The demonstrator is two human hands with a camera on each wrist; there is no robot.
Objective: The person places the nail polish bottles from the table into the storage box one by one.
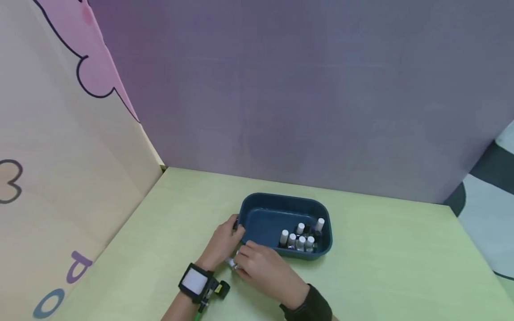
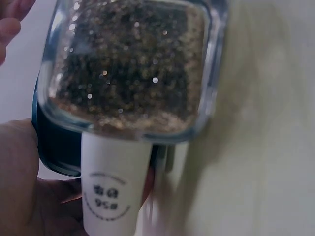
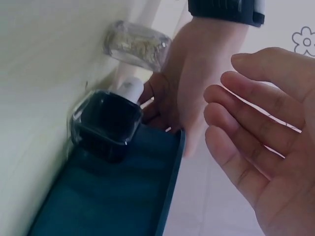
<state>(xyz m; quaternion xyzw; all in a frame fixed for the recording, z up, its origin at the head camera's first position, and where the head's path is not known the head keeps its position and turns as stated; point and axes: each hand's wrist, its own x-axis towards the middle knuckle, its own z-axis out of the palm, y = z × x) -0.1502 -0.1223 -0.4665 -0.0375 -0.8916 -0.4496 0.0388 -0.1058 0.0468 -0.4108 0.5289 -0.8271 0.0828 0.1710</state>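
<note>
Your left hand (image 1: 225,243) sits at the near-left corner of the blue tray (image 1: 261,203), fingers curled round a small glitter-filled bottle (image 2: 130,69) with a white cap (image 2: 113,187). Your right hand (image 1: 263,267) lies just beside it on the tabletop (image 1: 401,267), fingers relaxed, holding nothing. More white-capped bottles (image 1: 301,236) stand in the tray's right end.

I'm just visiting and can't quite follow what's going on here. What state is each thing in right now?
Blue tray: open-topped, resting on the table, partly filled.
Bottles in the tray: upright, capped, clustered at its right end.
Glitter bottle: capped, held by the left hand.
Left hand: grips the bottle at the tray's left end.
Right hand: fingers straight, holding nothing.
</note>
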